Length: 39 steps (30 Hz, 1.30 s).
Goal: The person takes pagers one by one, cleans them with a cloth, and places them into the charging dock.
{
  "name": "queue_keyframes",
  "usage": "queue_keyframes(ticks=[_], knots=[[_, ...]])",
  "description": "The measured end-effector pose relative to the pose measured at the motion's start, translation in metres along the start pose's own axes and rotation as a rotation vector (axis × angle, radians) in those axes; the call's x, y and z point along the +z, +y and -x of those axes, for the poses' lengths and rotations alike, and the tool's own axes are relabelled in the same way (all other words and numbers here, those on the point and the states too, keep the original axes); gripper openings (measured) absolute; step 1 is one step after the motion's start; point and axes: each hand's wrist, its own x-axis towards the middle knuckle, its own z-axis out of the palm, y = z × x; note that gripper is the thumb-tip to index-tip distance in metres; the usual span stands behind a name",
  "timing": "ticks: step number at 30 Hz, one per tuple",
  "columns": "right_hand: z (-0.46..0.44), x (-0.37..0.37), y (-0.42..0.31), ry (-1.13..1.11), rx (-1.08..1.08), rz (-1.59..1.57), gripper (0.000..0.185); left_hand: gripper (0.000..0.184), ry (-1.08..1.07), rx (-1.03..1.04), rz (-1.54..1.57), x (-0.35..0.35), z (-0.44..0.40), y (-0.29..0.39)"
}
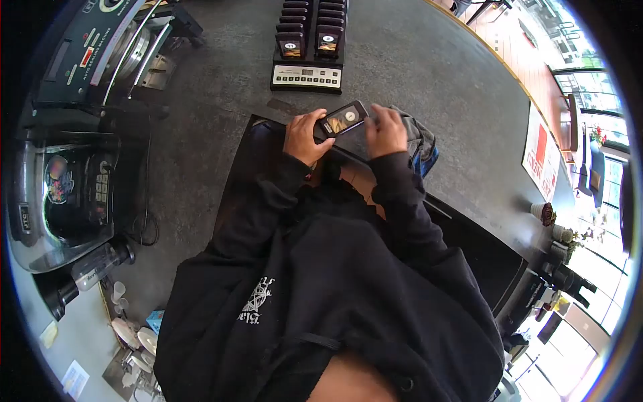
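Observation:
Near the counter's front edge, my left hand point(307, 137) grips a small dark pager-like device point(343, 119) by its left end, thumb below and fingers above. The device lies tilted, its face with a round white mark and a picture turned up. At its right end is my right hand point(387, 130), blurred, with fingers bent; whether it touches the device is unclear. A grey and blue cloth point(422, 144) lies beside and partly behind my right hand. Beyond the hands stands a black charging base point(307, 77) with a keypad and two rows of similar devices point(328, 41).
A sealing machine point(87, 57) stands at the upper left, with a black appliance point(67, 194) below it. On the right are a red and white sign point(538, 151) and a small pot point(542, 213). The dark counter point(429, 60) has a curved far edge.

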Motion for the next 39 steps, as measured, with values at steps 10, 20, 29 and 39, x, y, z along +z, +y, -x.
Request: queue_keyframes(ticks=[10, 20, 29, 39], knots=[[0.019, -0.007, 0.071, 0.1, -0.203, 0.44, 0.042, 0.066, 0.061, 0.019, 0.024, 0.006, 0.002, -0.002], [0.015, 0.023, -0.005, 0.189, -0.435, 0.11, 0.032, 0.075, 0.095, -0.056, 0.054, 0.007, 0.002, -0.002], [0.011, 0.056, -0.005, 0.032, -0.425, 0.143, 0.036, 0.081, 0.107, -0.216, 0.129, 0.013, 0.006, -0.001], [-0.015, 0.049, 0.017, 0.146, -0.384, 0.191, 0.032, 0.059, 0.098, -0.056, -0.001, 0.008, 0.006, 0.003]])
